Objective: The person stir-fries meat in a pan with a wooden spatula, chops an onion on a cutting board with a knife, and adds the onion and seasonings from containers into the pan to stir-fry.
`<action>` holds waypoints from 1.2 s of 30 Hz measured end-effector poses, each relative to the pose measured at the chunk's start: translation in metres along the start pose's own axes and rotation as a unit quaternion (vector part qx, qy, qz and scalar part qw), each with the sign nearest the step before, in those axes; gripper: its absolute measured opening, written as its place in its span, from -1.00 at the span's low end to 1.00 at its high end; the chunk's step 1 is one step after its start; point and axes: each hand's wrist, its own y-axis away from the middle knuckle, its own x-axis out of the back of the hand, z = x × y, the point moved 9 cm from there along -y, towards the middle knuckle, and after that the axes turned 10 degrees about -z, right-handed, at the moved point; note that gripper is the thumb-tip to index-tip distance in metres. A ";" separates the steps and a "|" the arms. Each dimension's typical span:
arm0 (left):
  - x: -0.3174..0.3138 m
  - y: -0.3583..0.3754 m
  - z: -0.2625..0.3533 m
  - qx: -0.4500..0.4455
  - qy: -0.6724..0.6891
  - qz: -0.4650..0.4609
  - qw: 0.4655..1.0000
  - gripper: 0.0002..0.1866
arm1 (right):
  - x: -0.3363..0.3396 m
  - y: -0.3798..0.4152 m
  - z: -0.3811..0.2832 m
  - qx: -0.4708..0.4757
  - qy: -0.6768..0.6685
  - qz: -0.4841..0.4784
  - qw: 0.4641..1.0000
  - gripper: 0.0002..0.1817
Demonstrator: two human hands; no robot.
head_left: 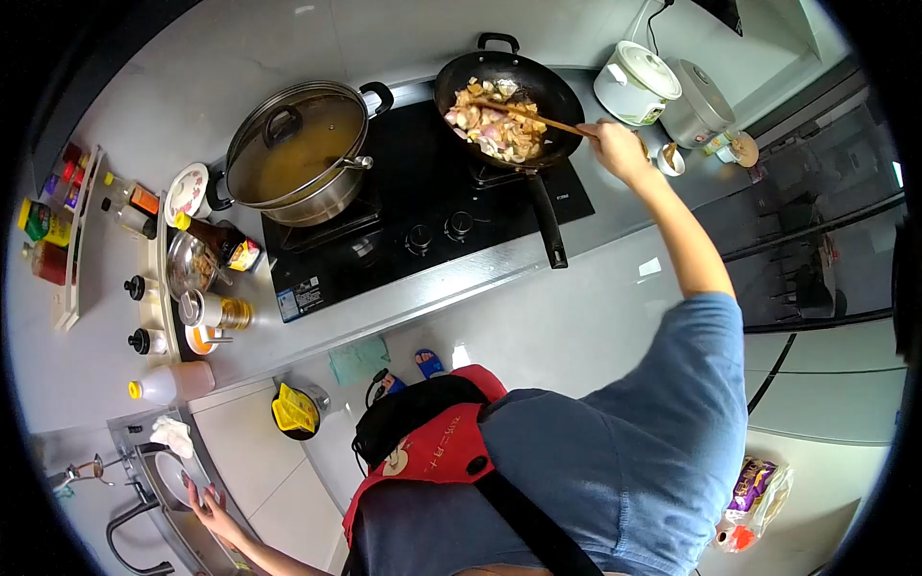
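Note:
In the head view, my right hand is closed round the handle of a long wooden spatula. Its far end lies among pale and browned chopped pieces in a black wok, which sits on the right burner with its long handle toward me. Down at the lower left, my left hand reaches over the sink, fingers stretched and apart. A white bowl is right at its fingertips, and a white cloth lies just above that bowl.
A large lidded pot occupies the left burner of the black hob. Bottles and jars, including a dark sauce bottle, line the left counter. A white cooker stands right of the wok. A bin is on the floor.

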 end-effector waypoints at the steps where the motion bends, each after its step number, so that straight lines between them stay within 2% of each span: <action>1: -0.001 0.002 -0.002 0.004 0.001 0.007 1.000 -0.59 | 0.014 0.010 -0.007 0.022 0.039 0.001 0.999 -0.65; 5: -0.010 0.015 -0.013 0.025 -0.005 0.006 1.000 -0.60 | 0.091 0.056 -0.028 -0.006 0.124 -0.039 0.992 -0.66; 7: -0.015 0.014 -0.027 0.058 0.055 0.005 0.997 -0.60 | 0.103 0.064 -0.034 0.017 0.126 -0.067 0.990 -0.66; 11: -0.035 0.013 -0.016 0.063 0.098 0.000 0.993 -0.61 | 0.058 0.040 -0.030 0.075 0.160 -0.100 0.979 -0.66; 14: -0.043 0.010 -0.016 0.069 0.122 -0.028 0.990 -0.61 | 0.047 0.010 -0.036 0.072 0.079 -0.010 0.994 -0.68; 15: -0.043 0.013 -0.016 0.070 0.121 -0.027 0.990 -0.61 | 0.045 0.006 -0.032 0.073 0.078 -0.011 0.994 -0.68; 18: -0.039 0.022 -0.018 0.067 0.119 -0.028 0.990 -0.60 | 0.050 0.003 -0.028 0.049 0.072 -0.027 0.996 -0.74; 20: -0.034 0.032 -0.024 0.081 0.119 -0.023 0.989 -0.60 | 0.063 0.018 -0.036 0.031 0.039 -0.100 0.994 -0.73; 21: -0.034 0.038 -0.025 0.081 0.120 -0.022 0.989 -0.60 | 0.071 0.028 -0.044 0.032 0.040 -0.100 0.994 -0.73; 23: -0.035 0.051 -0.029 0.100 0.137 0.001 0.985 -0.60 | 0.085 0.043 -0.072 0.094 -0.032 -0.091 0.991 -0.77; 25: -0.040 0.059 -0.027 0.100 0.143 0.000 0.985 -0.60 | 0.072 0.041 -0.086 0.110 -0.019 -0.109 0.988 -0.73; 26: -0.043 0.061 -0.026 0.099 0.149 -0.001 0.984 -0.61 | 0.057 0.031 -0.086 0.096 -0.011 -0.100 0.990 -0.81; 30: -0.046 0.060 -0.024 0.106 0.162 -0.009 0.981 -0.60 | 0.015 -0.015 -0.073 0.082 0.050 -0.041 0.995 -0.92; 33: -0.045 0.062 -0.008 0.098 0.159 -0.012 0.982 -0.59 | 0.017 -0.033 -0.041 0.065 0.057 -0.003 0.996 -0.92; 36: -0.031 0.059 -0.024 0.096 0.155 -0.007 0.983 -0.58 | 0.035 -0.035 -0.013 0.029 0.065 0.013 0.997 -0.91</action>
